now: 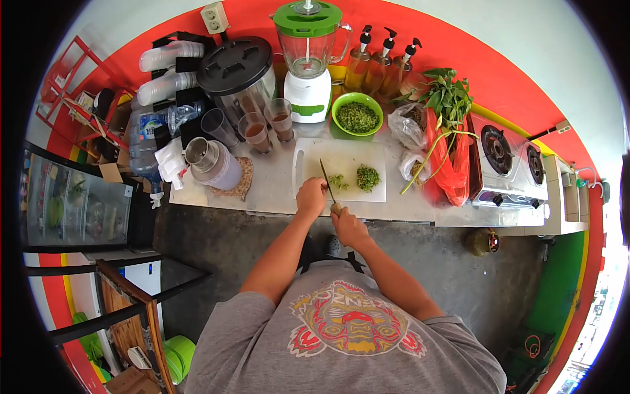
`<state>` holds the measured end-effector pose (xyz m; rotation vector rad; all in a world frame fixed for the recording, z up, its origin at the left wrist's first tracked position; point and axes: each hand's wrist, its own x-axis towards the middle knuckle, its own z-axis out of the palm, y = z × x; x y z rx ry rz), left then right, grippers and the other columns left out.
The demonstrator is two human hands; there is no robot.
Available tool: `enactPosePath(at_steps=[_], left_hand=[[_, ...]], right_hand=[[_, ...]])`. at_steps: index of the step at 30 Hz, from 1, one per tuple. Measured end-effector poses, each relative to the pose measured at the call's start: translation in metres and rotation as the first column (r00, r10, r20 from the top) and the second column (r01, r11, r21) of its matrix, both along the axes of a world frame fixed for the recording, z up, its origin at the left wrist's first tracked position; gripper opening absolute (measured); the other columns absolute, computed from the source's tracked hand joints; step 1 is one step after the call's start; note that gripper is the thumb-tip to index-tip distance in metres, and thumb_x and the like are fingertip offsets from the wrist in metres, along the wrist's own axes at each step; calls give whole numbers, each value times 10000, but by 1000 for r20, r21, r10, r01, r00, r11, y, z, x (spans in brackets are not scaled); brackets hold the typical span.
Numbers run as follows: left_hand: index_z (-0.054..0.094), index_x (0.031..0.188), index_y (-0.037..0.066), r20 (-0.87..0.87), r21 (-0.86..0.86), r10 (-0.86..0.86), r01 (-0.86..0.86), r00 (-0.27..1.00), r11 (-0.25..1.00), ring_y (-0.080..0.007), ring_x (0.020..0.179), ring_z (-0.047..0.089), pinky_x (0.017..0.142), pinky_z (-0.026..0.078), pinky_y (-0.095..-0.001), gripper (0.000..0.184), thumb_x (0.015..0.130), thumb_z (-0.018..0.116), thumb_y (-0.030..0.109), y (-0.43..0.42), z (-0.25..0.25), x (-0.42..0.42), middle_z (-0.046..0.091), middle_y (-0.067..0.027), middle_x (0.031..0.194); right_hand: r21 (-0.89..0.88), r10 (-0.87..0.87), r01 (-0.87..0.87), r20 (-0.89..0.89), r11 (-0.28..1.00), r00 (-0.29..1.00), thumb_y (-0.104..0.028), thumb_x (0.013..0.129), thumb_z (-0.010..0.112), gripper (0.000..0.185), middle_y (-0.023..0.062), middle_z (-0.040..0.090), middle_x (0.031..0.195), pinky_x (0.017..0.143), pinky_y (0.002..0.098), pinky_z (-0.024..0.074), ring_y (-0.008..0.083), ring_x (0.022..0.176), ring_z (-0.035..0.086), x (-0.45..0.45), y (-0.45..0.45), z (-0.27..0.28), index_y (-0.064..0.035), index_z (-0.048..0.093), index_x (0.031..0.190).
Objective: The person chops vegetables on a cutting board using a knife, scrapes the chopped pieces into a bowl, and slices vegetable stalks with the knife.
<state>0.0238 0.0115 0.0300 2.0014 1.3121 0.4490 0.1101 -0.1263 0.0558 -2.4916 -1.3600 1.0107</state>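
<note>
My right hand (351, 227) is wrapped round the handle of a knife (327, 176), whose blade points away from me over the near part of a white cutting board (308, 152). Close to the blade, my left hand (312, 197) is closed at the board's front edge. Whatever its fingers hold, if anything, is hidden. On the board lie a small pale green pile of chopped bits (337, 181) and a larger, darker heap of chopped greens (368, 178). Behind the board, a green bowl (337, 105) is full of chopped greens.
A blender (308, 65), pump bottles (378, 69), glasses of brown drink (254, 132) and a metal-topped jug (213, 164) stand around the board. To the right are a red plastic bag (451, 172) with leafy stems (448, 98) and a gas stove (508, 161).
</note>
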Motion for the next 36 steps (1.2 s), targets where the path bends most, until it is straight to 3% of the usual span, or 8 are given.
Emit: enactPosePath(at_steps=[8, 13, 26, 29, 36], left_hand=[[679, 907, 94, 40, 143, -95, 89, 995, 986, -357, 898, 655, 760, 546, -475, 42, 906, 637, 94, -8, 4, -7, 644, -103, 924], [673, 900, 111, 17, 182, -45, 41, 999, 983, -347, 888, 648, 736, 532, -474, 12, 894, 663, 106, -14, 6, -3, 636, -83, 923], [683, 945, 100, -78, 235, 348, -322, 934, 917, -307, 990, 633, 786, 561, -460, 72, 936, 620, 134, -54, -1, 38, 644, -70, 970], [698, 970, 90, -35, 258, 446, -423, 894, 869, -330, 989, 640, 799, 549, -481, 96, 905, 632, 115, -58, -1, 49, 666, -86, 989], [708, 943, 71, -23, 111, 573, -567, 819, 816, -351, 989, 643, 817, 555, -480, 87, 886, 644, 85, -58, 8, 56, 654, -123, 1033]], right_hand=[[-27, -60, 61, 50, 998, 997, -479, 1055, 425, 473, 302, 703, 966, 818, 586, 538, 499, 921, 687, -10, -16, 12, -16, 467, 1146], [10, -130, 130, 86, 991, 988, -474, 1056, 431, 475, 302, 702, 961, 814, 584, 538, 496, 916, 684, 19, -17, 7, -7, 484, 1120], [19, 372, -371, -48, 928, 927, -470, 1052, 427, 518, 329, 692, 979, 839, 583, 536, 507, 930, 681, 81, -4, 11, 32, 498, 1160], [22, 423, -422, -66, 906, 904, -466, 1051, 423, 525, 333, 688, 992, 848, 578, 536, 503, 940, 681, 90, -1, 4, 43, 496, 1158], [76, 497, -492, -81, 867, 864, -459, 1049, 429, 525, 328, 688, 987, 840, 572, 539, 496, 938, 682, 102, 4, 6, 52, 494, 1153]])
